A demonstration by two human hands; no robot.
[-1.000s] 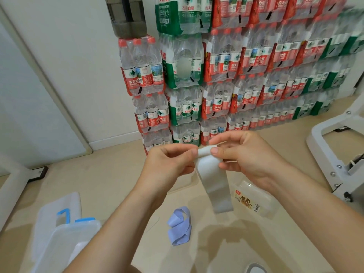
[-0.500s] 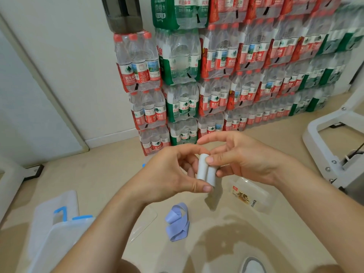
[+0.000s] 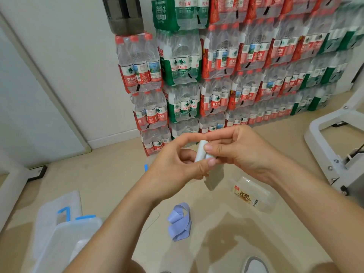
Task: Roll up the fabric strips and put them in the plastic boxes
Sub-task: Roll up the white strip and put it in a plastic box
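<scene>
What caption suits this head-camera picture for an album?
The left hand and right hand pinch a part-rolled white fabric strip; a lilac strip and plastic box lie on the floor.

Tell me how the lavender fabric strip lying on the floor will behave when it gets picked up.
The lavender fabric strip lies in loose, crumpled loops, so it will probably be floppy and drape when held. It looks thin, so it is likely very light. Its loops may well uncurl when lifted; it seems unlikely to roll or break.
</scene>
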